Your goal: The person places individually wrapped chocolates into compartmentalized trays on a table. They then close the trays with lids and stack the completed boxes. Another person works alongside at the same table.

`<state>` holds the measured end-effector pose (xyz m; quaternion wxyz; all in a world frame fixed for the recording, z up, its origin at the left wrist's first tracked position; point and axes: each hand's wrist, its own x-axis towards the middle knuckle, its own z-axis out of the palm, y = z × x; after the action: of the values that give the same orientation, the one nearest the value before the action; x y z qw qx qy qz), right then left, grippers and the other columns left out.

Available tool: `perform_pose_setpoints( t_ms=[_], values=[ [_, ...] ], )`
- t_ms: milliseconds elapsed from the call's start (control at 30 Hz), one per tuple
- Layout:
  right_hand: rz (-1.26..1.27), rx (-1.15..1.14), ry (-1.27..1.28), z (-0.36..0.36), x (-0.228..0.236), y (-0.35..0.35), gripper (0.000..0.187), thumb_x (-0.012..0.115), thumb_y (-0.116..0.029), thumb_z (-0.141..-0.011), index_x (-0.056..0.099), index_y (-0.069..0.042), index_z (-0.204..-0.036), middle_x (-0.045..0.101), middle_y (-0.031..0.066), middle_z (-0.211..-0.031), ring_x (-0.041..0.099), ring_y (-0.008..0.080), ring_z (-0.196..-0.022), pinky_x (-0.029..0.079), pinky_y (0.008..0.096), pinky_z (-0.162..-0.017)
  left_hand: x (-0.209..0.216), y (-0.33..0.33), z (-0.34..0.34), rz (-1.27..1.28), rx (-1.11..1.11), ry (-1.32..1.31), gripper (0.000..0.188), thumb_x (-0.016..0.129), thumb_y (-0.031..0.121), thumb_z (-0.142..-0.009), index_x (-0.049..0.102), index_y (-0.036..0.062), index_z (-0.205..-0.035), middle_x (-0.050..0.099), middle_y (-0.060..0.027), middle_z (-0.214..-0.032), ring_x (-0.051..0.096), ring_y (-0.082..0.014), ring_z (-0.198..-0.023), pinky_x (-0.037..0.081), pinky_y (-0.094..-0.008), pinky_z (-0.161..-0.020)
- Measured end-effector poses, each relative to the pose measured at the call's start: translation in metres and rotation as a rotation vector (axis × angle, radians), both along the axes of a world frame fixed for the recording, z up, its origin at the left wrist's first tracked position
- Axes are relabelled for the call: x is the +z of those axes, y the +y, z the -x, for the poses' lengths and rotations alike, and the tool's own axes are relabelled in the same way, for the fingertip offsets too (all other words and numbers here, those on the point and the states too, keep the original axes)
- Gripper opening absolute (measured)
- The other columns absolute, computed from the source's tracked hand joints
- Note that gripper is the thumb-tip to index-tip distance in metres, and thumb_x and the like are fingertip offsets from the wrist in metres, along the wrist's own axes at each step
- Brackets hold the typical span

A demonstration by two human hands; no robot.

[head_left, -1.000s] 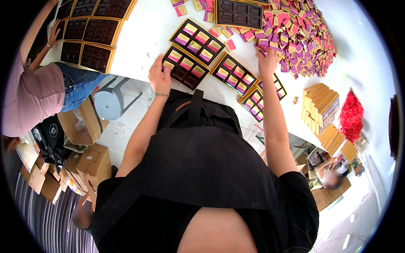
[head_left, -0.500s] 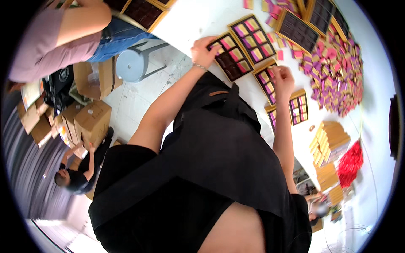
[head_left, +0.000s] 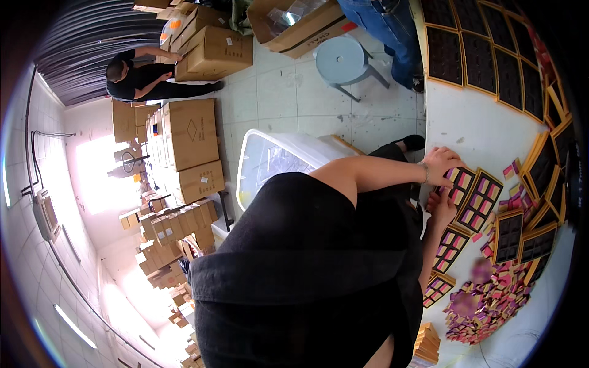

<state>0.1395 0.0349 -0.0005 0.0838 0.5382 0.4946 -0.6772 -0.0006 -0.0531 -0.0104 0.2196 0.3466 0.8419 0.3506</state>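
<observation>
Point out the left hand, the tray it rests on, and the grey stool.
left hand [head_left: 443, 165], head view, back of the hand
compartment tray [head_left: 462, 184], head view, its filled pink and yellow cells beside the fingers
grey stool [head_left: 341, 59], head view, round seat top

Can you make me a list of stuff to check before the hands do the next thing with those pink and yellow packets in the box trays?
1. Left hand rests on the gold-edged dark tray with pink and yellow packets: ok.
2. Right hand sits at the same tray's near edge: ok.
3. What either grip holds: cannot tell, the fingers hide it.
4. Spare packets are close by: ok, a loose heap of pink and yellow packets lies on the white table.
5. The next gold-edged tray beside it looks filled: ok.
6. Empty dark trays are waiting nearby: ok.
</observation>
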Motion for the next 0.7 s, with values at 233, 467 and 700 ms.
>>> perform_pose_setpoints(
  t_ms=[233,467,700],
  values=[
    [-0.209,-0.168,0.089,-0.060,0.082,0.025,0.028,0.057,-0.015,-0.093,0.054,0.003,-0.114,0.068,0.0113,-0.082,0.062,0.0142,-0.059,0.046,0.0229,-0.045,-0.010,0.017,-0.006,-0.228,-0.023,0.029,0.072,0.079,0.051,-0.060,0.060,0.0169,-0.121,0.060,-0.0096,-0.118,0.053,-0.0329,-0.112,0.040,-0.0470,-0.095],
    [-0.492,-0.568,-0.138,-0.173,0.058,0.096,0.019,0.055,-0.007,-0.089,0.058,0.006,-0.104,0.068,0.0132,-0.081,0.063,0.0141,-0.061,0.048,0.0235,-0.049,0.006,0.017,0.001,-0.079,-0.030,0.210,0.070,0.079,0.049,-0.067,0.058,0.0142,-0.124,0.060,-0.0105,-0.119,0.052,-0.0328,-0.112,0.041,-0.0451,-0.096],
    [-1.268,-0.167,-0.427,-0.195,0.024,0.159,0.027,0.066,-0.014,-0.081,0.065,-0.010,-0.108,0.067,0.0104,-0.097,0.063,0.0321,-0.094,0.050,0.0402,-0.080,0.011,-0.001,-0.014,0.008,-0.092,0.198,0.080,0.071,0.039,-0.079,0.037,0.0068,-0.143,0.041,-0.0159,-0.137,0.036,-0.0372,-0.123,0.028,-0.0511,-0.104]
  ],
)
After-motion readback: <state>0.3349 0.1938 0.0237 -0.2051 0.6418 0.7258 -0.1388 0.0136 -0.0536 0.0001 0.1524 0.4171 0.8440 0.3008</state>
